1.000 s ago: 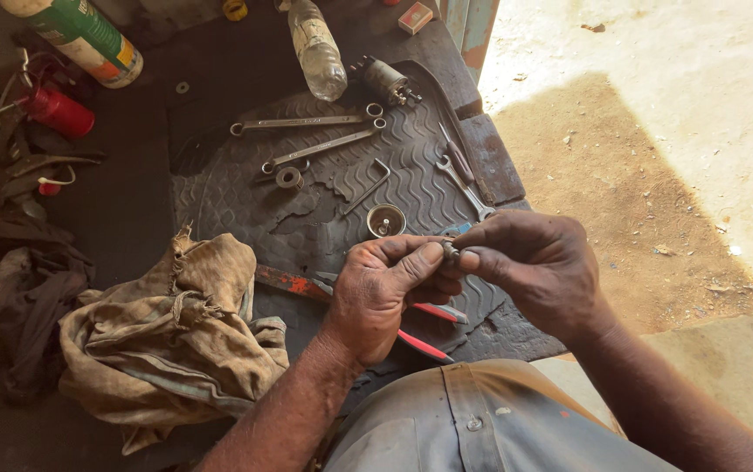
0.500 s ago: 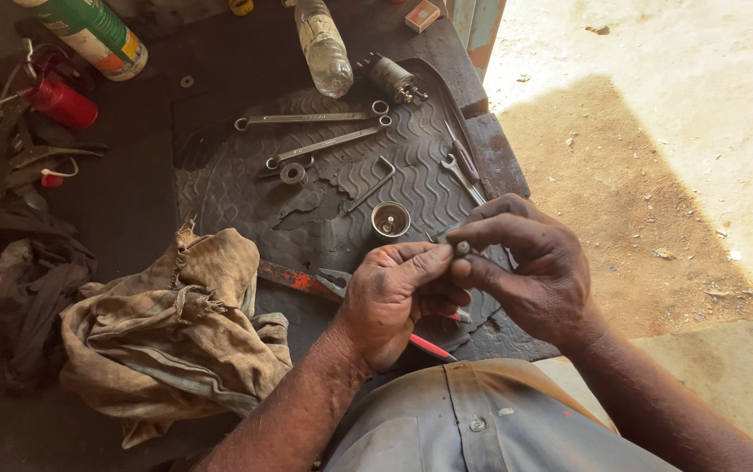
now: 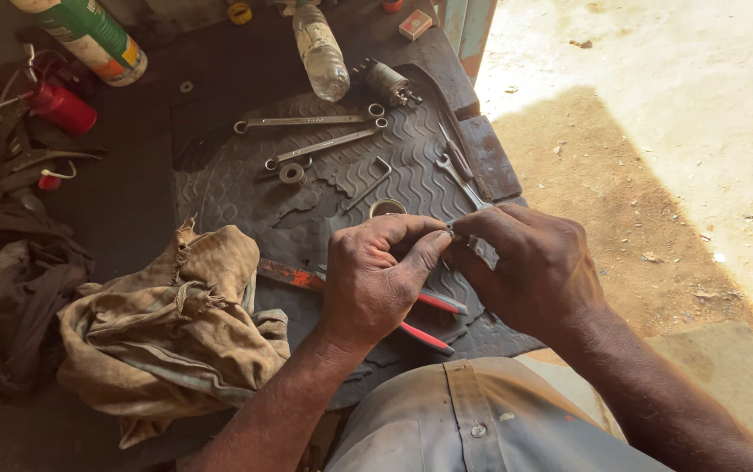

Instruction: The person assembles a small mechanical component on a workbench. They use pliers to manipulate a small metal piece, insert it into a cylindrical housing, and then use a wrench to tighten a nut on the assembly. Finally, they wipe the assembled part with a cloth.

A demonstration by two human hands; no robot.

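My left hand and my right hand meet over a black ribbed rubber mat. Both pinch one small dark metal part between fingertips; most of it is hidden by the fingers. Under the hands lie red-handled pliers and a rusty red-orange tool. A small metal ring rests on the mat just beyond my left hand.
Two long spanners and a washer lie on the mat's far part, a bent rod and small wrench nearer. A plastic bottle, green spray can, red can stand behind. A dirty rag lies left; sandy ground right.
Both hands stay together on the small part, with the fingers shifting slightly around it. The view has drifted a little; nothing on the mat has moved.
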